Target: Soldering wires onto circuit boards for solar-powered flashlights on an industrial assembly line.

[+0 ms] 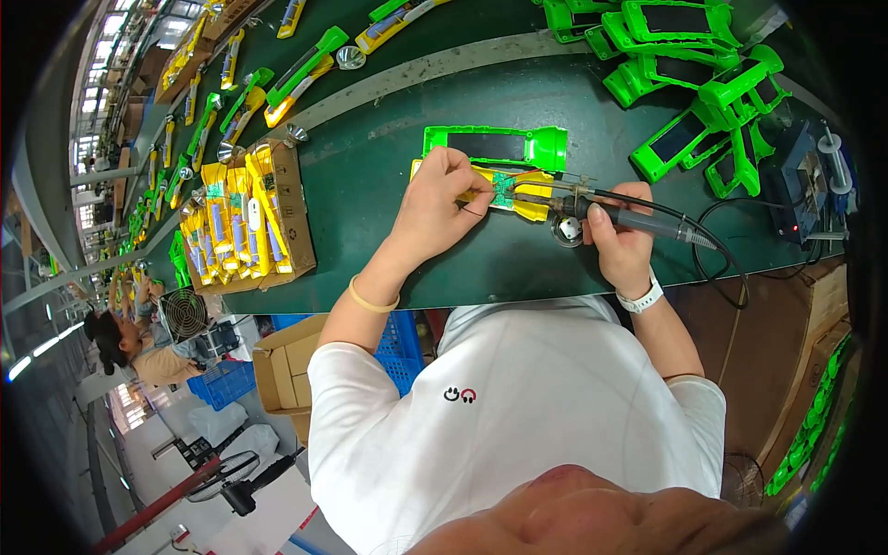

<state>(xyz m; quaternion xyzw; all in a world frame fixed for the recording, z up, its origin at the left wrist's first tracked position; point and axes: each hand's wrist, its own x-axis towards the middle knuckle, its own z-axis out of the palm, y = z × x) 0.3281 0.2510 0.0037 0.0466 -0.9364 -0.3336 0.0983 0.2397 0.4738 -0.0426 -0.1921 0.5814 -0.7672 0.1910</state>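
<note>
The green bench (365, 153) fills the middle here, its far reaches bending off into the dark rim. At left, a cardboard box (296, 217) packed with yellow parts, the lower ones buried; up at right, a heap of green shells (733, 89), cut by the top edge. The blue soldering station (788, 190) sits half lost in shadow. Centre now: a green case (549, 148) lies with the yellow case (530, 211) just on its near side, partly covered by the left hand (437, 199). That hand's fingertips meet in a narrow pinch over it; what they hold, I can't tell. The right hand (624, 248) wraps the soldering iron (638, 219), tip by the small circuit board (502, 189), exact contact unclear. Below, a shiny cup (567, 231) peeks out, partly hidden, and a thin red wire (527, 173) runs above.
</note>
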